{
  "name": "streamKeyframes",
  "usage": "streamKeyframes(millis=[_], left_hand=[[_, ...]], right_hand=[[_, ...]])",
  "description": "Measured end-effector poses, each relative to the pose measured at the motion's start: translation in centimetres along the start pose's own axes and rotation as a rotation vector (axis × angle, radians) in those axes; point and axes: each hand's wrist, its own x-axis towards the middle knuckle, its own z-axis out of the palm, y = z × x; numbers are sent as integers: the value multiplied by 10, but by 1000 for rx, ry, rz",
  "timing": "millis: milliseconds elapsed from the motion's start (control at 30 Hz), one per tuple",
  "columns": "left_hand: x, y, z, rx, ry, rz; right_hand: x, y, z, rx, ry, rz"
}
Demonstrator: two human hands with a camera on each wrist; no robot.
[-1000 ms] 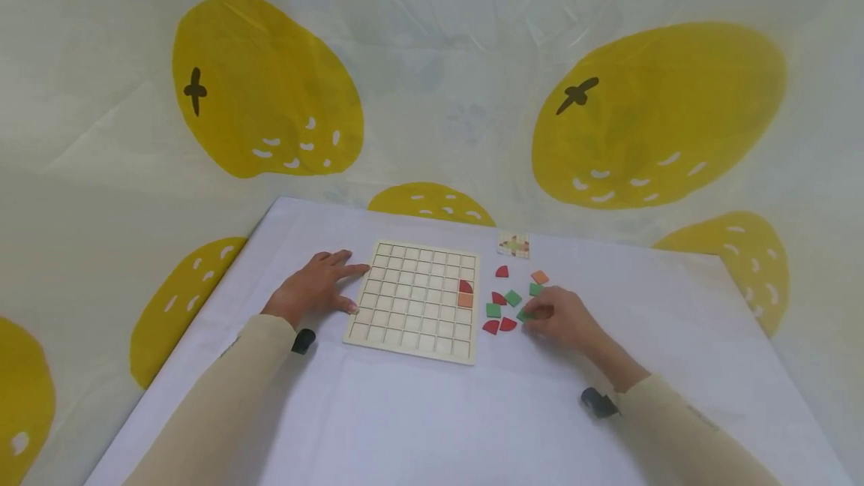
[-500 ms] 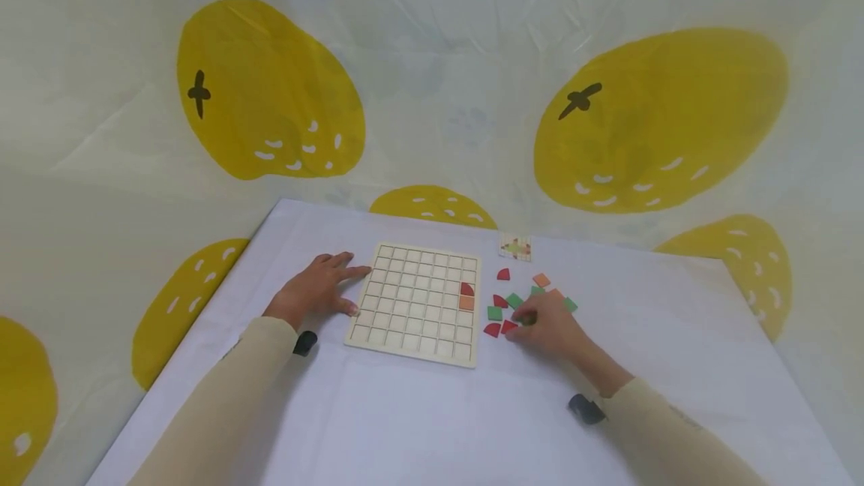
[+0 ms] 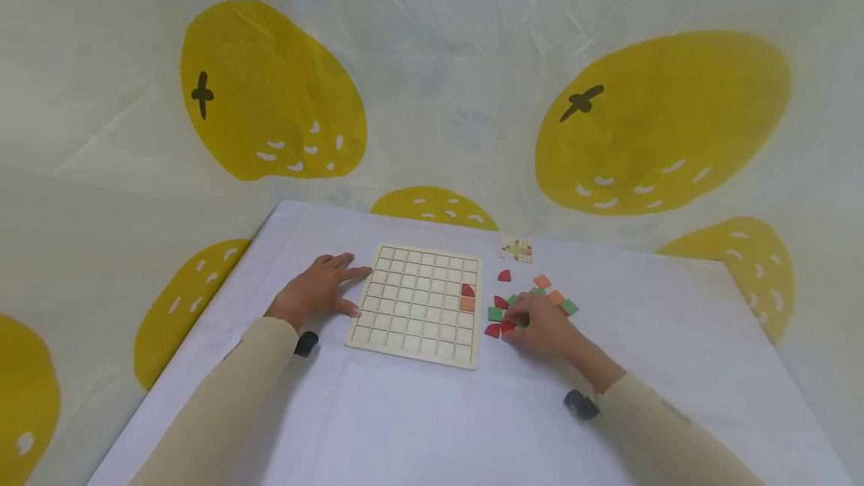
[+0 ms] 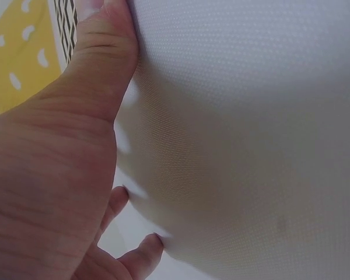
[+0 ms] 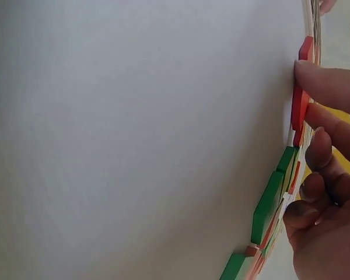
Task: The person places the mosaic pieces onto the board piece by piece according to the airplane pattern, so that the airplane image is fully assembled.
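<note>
Right hand [image 3: 542, 326] pinches red piece [image 5: 298, 108] between thumb and forefinger, on white tabletop [image 3: 378, 426] right of grid board [image 3: 418, 306]; left hand [image 3: 313, 292], fingers spread, touches board's edge; piece likely light, stiff, slightly slick, best held by sides

A pale, creased sheet [image 3: 445, 73] hangs behind the table [image 3: 378, 426], and I see big yellow fruit prints [image 3: 270, 96] across it, flecked with white. The two largest bear dark, cross-shaped marks [image 3: 202, 96]. White cloth [image 3: 472, 441] covers the tabletop; beyond its far edge shows half a yellow shape [image 3: 432, 203].
</note>
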Motion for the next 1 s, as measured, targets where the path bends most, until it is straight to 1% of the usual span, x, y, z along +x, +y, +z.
streamKeyframes(millis=[167, 267, 367, 700, 867, 933, 1000], left_hand=[[-1, 1, -1, 2, -6, -10], [-2, 1, -1, 6, -6, -15], [-2, 1, -1, -1, -2, -22], [-1, 1, 0, -17, 6, -9], [-2, 2, 0, -12, 6, -5], [-3, 2, -1, -11, 10, -5], [-4, 2, -1, -11, 19, -2]], right_hand=[[1, -1, -3, -10, -15, 3], [1, -3, -4, 5, -15, 7], [2, -5, -5, 7, -11, -10], [5, -14, -3, 5, 2, -66], [8, -17, -1, 13, -10, -66], [10, -19, -1, 21, -13, -57], [11, -21, -1, 25, -14, -64]])
